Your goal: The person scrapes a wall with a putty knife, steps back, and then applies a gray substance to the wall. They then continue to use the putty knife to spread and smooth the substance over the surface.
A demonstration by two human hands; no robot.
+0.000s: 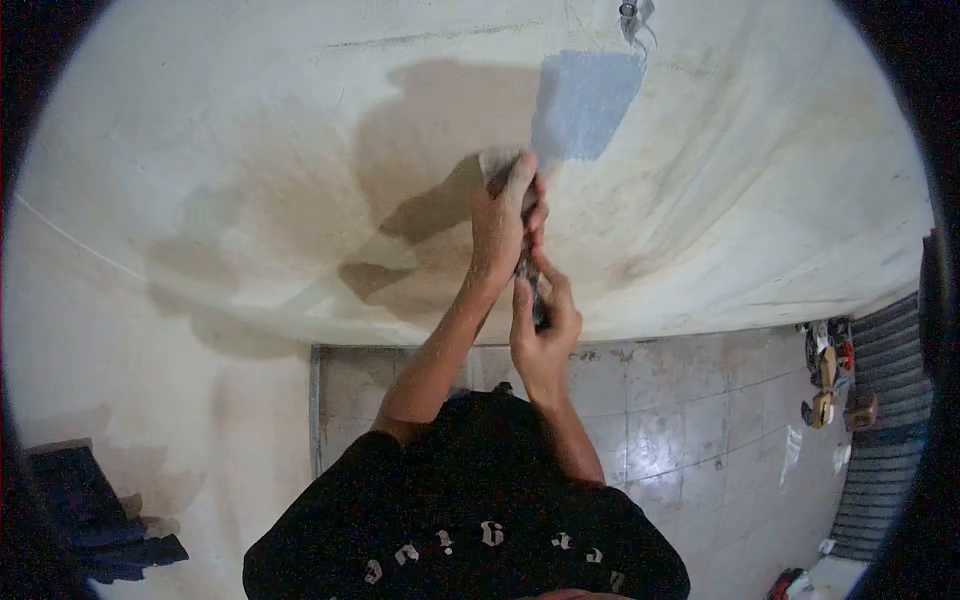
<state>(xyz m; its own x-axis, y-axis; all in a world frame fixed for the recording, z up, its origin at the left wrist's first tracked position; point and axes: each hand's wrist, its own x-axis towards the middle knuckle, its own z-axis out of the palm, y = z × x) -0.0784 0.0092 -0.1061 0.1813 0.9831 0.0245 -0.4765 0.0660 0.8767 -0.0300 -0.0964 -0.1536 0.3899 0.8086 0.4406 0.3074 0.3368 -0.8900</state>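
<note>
Both hands are on a scraper [497, 163] held up at the pale wall [440, 110]. Its flat, greyish blade points up and lies at or very near the wall; contact is hard to tell. My left hand [503, 222] is closed around the upper part, with the thumb stretched along it near the blade. Lower down, my right hand [548, 328] grips the dark handle, thumb on the near side. Just right of the blade is a blue-grey patch [590, 105] on the wall. Fingers hide much of the tool, and the hands are slightly blurred.
A small metal fitting [628, 12] sticks out above the patch. Below is a tiled floor [650, 400]. Several items, including a tan object [824, 385], lie by a ribbed shutter [880, 440] at right. Dark cloth [95, 510] is at lower left.
</note>
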